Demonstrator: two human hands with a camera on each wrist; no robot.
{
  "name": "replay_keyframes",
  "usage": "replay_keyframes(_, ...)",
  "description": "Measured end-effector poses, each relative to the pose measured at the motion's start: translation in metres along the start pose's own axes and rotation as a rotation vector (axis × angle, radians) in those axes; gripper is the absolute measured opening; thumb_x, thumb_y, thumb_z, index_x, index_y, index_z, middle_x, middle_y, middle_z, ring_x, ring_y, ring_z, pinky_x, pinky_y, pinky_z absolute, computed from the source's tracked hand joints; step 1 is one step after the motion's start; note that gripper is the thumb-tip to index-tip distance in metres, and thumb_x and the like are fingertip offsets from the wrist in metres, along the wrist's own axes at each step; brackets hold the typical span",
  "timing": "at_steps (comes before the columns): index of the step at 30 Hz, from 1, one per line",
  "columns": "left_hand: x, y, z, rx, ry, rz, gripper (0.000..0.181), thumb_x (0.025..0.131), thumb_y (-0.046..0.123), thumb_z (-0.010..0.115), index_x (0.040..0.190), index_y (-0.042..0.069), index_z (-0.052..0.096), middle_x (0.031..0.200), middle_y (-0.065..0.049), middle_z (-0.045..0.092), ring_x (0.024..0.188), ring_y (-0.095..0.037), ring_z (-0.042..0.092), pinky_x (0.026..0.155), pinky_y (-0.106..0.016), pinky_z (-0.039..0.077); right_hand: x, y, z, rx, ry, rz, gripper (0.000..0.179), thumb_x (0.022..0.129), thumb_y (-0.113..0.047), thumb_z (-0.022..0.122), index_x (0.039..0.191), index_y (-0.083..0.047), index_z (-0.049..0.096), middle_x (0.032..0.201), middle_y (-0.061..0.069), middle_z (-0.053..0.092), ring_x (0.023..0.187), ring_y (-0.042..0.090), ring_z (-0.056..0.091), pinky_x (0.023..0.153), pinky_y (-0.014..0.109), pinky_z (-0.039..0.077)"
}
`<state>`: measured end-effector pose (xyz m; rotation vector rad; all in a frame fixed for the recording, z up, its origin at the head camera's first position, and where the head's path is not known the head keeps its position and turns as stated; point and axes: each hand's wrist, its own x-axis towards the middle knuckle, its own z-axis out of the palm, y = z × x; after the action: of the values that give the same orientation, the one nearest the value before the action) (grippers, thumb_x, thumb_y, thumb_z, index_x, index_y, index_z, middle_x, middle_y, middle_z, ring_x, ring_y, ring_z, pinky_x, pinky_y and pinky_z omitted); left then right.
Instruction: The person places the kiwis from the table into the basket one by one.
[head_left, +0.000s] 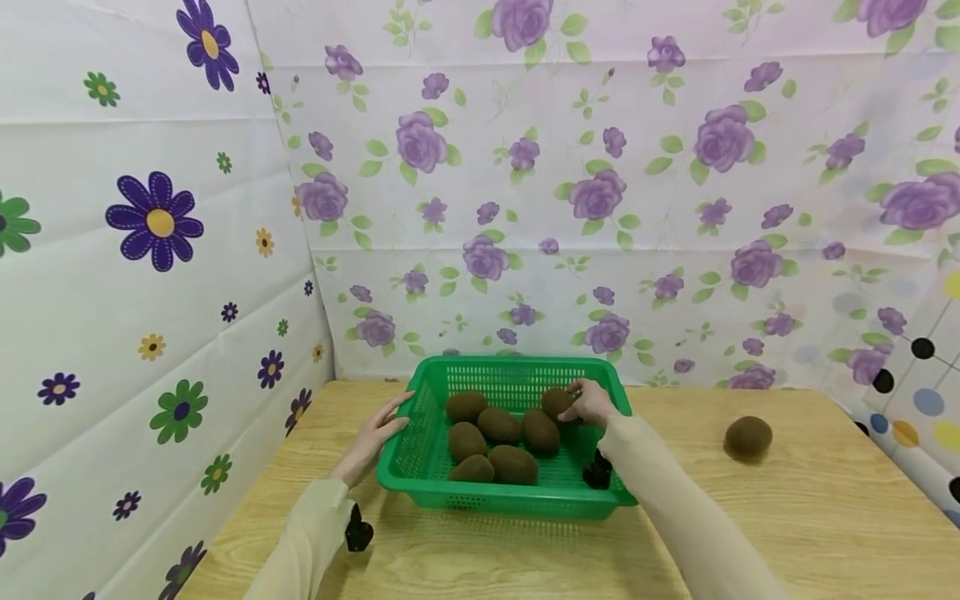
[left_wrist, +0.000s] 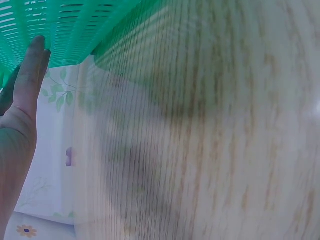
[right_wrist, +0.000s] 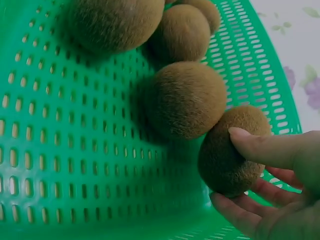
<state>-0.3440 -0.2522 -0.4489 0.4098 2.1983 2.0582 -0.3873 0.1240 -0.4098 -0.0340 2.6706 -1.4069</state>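
A green plastic basket (head_left: 525, 497) with slotted walls stands on the wooden table and holds several brown, fuzzy kiwis (head_left: 513, 464). Inside its back right corner my right hand (head_left: 592, 405) grips one kiwi (right_wrist: 232, 150), thumb on one side and fingers around the other. That kiwi lies against a neighbouring kiwi (right_wrist: 187, 100). My left hand (head_left: 375, 437) rests on the basket's left rim with fingers fairly straight. In the left wrist view the left hand (left_wrist: 27, 85) touches the outside of the basket wall (left_wrist: 60, 30).
A single kiwi (head_left: 747, 437) lies on the table (head_left: 825, 508) to the right of the basket. Flower-printed cloth (head_left: 517, 208) hangs behind the table, and another printed cloth (head_left: 150, 317) hangs at the left. A dotted cloth (head_left: 922, 375) is at the far right.
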Motion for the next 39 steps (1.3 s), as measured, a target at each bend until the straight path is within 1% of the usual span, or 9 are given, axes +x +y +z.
replay_keyframes(6,0.0,0.001,0.001,0.04,0.006,-0.001,0.048,0.094,0.026,0.05,0.14,0.026,0.035,0.139,-0.013,0.029,0.119,-0.035,0.035,0.086,-0.049,0.039,0.006,0.007,0.002,-0.087,-0.009,-0.04,0.051,0.072,0.003,0.074,0.116,0.009,0.049,0.107,0.025,0.052,0.09,0.034,0.053,0.067,0.04,0.048)
replay_keyframes(9,0.0,0.001,0.003,0.054,0.011,0.001,0.048,0.094,0.027,0.05,0.14,0.026,0.035,0.14,-0.011,0.027,0.12,-0.032,0.034,0.086,-0.046,0.04,0.008,0.01,0.003,-0.125,-0.002,-0.05,0.049,0.071,0.002,0.075,0.113,0.01,0.052,0.103,0.024,0.054,0.086,0.034,0.055,0.065,0.039,0.048)
replay_keyframes(13,0.0,0.001,0.005,0.017,0.009,-0.001,0.048,0.095,0.025,0.05,0.14,0.025,0.035,0.135,-0.016,0.034,0.111,-0.035,0.044,0.08,-0.043,0.045,0.007,0.009,0.004,-0.162,0.004,-0.065,0.048,0.07,0.002,0.075,0.112,0.011,0.054,0.1,0.024,0.056,0.083,0.034,0.056,0.064,0.039,0.049)
replay_keyframes(18,0.0,0.001,0.005,0.004,-0.004,0.001,0.048,0.095,0.024,0.049,0.141,0.023,0.034,0.132,-0.019,0.037,0.107,-0.036,0.047,0.078,-0.042,0.046,0.004,0.001,0.003,-0.162,0.046,-0.092,0.041,0.071,0.007,0.072,0.109,0.009,0.057,0.096,0.02,0.057,0.081,0.031,0.055,0.067,0.039,0.048)
replay_keyframes(24,0.0,0.001,0.003,0.008,-0.001,0.005,0.047,0.095,0.023,0.049,0.141,0.024,0.035,0.131,-0.019,0.038,0.106,-0.035,0.048,0.079,-0.043,0.046,0.0,-0.022,-0.002,-0.05,0.047,-0.117,0.036,0.075,0.009,0.068,0.109,0.003,0.06,0.098,0.02,0.056,0.084,0.03,0.053,0.071,0.041,0.046)
replay_keyframes(27,-0.001,0.001,0.003,0.009,0.01,-0.002,0.047,0.095,0.022,0.049,0.14,0.024,0.036,0.13,-0.018,0.039,0.104,-0.033,0.05,0.078,-0.042,0.046,-0.002,-0.035,-0.006,0.054,-0.012,-0.135,0.036,0.077,0.007,0.066,0.112,0.003,0.058,0.105,0.023,0.053,0.09,0.034,0.053,0.074,0.044,0.046)
replay_keyframes(31,0.0,0.001,0.003,0.003,0.011,-0.007,0.047,0.095,0.021,0.049,0.14,0.024,0.036,0.13,-0.019,0.039,0.104,-0.034,0.05,0.078,-0.042,0.046,-0.005,-0.048,-0.014,0.216,-0.095,-0.141,0.038,0.079,0.006,0.065,0.116,0.003,0.055,0.112,0.026,0.051,0.091,0.035,0.056,0.072,0.042,0.048)
replay_keyframes(36,-0.001,0.001,0.002,0.03,0.004,0.009,0.047,0.096,0.022,0.048,0.141,0.025,0.035,0.139,-0.013,0.029,0.113,-0.034,0.042,0.081,-0.043,0.044,-0.011,-0.056,-0.029,0.315,-0.13,-0.186,0.04,0.081,0.003,0.065,0.119,0.001,0.054,0.112,0.024,0.051,0.088,0.028,0.059,0.07,0.039,0.05)
replay_keyframes(39,-0.001,0.001,0.003,0.043,0.008,0.012,0.047,0.096,0.023,0.048,0.141,0.025,0.035,0.141,-0.01,0.026,0.116,-0.033,0.038,0.082,-0.043,0.043,-0.016,-0.056,-0.04,0.394,-0.141,-0.225,0.039,0.083,0.001,0.064,0.12,0.002,0.054,0.111,0.024,0.05,0.091,0.03,0.057,0.073,0.042,0.049)
